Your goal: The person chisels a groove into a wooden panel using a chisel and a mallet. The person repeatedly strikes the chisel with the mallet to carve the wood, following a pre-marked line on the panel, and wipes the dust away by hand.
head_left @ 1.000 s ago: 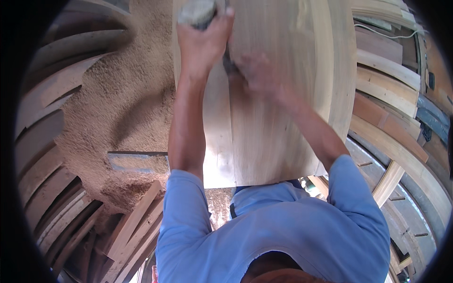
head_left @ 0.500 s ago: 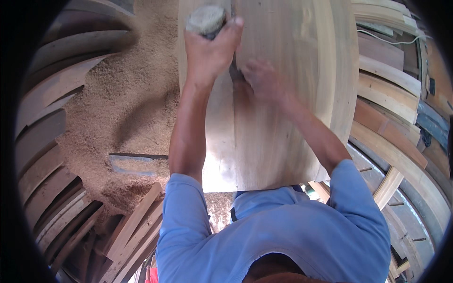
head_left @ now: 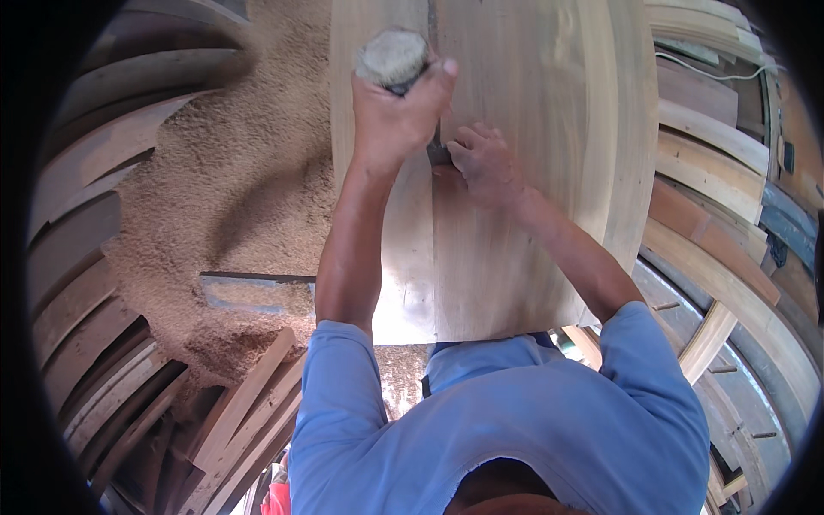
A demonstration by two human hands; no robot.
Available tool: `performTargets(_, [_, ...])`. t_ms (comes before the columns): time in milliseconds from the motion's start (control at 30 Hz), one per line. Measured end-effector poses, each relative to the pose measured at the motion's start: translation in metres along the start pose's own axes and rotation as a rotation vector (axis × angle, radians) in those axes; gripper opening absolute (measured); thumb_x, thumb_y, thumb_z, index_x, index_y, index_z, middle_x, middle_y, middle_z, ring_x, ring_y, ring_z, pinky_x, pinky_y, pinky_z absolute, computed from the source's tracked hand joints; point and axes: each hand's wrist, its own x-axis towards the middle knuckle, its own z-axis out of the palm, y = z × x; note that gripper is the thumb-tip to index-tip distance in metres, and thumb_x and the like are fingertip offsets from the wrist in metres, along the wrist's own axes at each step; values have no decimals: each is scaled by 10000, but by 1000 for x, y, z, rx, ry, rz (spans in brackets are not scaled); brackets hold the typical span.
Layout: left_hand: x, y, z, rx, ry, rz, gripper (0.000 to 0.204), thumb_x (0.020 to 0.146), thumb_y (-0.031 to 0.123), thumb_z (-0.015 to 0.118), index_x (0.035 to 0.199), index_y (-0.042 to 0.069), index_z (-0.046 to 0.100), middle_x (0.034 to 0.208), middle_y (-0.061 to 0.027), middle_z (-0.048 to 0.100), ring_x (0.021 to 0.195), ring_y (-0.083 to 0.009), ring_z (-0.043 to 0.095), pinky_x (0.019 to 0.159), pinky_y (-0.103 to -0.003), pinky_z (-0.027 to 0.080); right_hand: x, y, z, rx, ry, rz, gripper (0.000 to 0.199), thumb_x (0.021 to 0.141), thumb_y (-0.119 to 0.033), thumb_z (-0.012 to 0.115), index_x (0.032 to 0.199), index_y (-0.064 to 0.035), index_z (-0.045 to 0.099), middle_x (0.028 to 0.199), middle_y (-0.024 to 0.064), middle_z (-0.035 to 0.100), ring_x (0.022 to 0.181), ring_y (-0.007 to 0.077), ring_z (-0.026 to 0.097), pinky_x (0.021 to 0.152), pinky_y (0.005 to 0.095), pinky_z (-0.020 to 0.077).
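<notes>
My left hand (head_left: 399, 124) is wrapped round a thick, round object (head_left: 392, 58) with a dusty, pale top and a dark edge; its kind does not show. It is over the far left part of a broad wooden panel (head_left: 524, 266). Just right of and nearer than that fist, my right hand (head_left: 491, 167) is low over the panel, its fingers curled in. Beside those fingertips lies a small dark patch (head_left: 439, 154) on the line between two boards. Whatever the right fingers hold is hidden.
Sawdust (head_left: 266, 112) covers the ground left of the panel, with a blue-grey flat piece (head_left: 249, 294) partly buried in it. Boards (head_left: 90, 159) line the left side, and stacked planks (head_left: 712, 172) the right. A white cord (head_left: 717, 77) runs over the right-hand stack.
Both hands have shifted slightly nearer and to the right. The round object has moved with my left hand. My right hand, blurred before, now shows curled fingers.
</notes>
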Motion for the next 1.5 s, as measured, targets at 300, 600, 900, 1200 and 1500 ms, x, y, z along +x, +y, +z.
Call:
performTargets(300, [34, 0, 0, 170, 49, 42, 167, 925, 46, 710, 955, 44, 546, 639, -29, 586, 547, -102, 590, 503, -281, 489, 47, 16, -16, -40, 139, 14, 183, 886, -242, 698, 995, -96, 681, 1011, 95, 631, 1041, 332, 601, 871, 483, 477])
performTargets(600, [18, 5, 6, 225, 30, 118, 182, 853, 119, 761, 850, 24, 606, 634, 17, 592, 618, -87, 606, 541, -274, 483, 39, 21, -1, 49, 208, 27, 244, 907, -282, 677, 1069, -101, 700, 1070, 148, 678, 1082, 360, 624, 943, 488, 481])
performTargets(900, [26, 29, 37, 245, -29, 120, 715, 814, 255, 870, 1355, -18, 492, 1148, -144, 656, 1058, -213, 658, 881, -376, 549, 42, 52, -29, 307, 164, 88, 211, 902, -209, 658, 1054, -70, 705, 1012, 137, 686, 988, 361, 643, 895, 472, 504])
performTargets(1200, [-108, -34, -23, 1419, -517, -313, 1325, 759, 758, 701, 1613, -22, 55, 1658, -341, -9, 1551, -466, -97, 1242, -583, -62, -33, 61, -74, 644, 220, 495, 171, 923, -189, 733, 937, -23, 696, 737, 69, 617, 685, 156, 569, 665, 336, 471])
performTargets(1500, [69, -69, -27, 1521, -401, -491, 1324, 745, 737, 728, 1640, 50, 36, 1669, -323, -21, 1540, -497, -120, 1231, -618, -51, 9, 90, -62, 547, 234, 325, 161, 923, -203, 737, 914, -49, 695, 741, 92, 650, 674, 256, 643, 650, 355, 499])
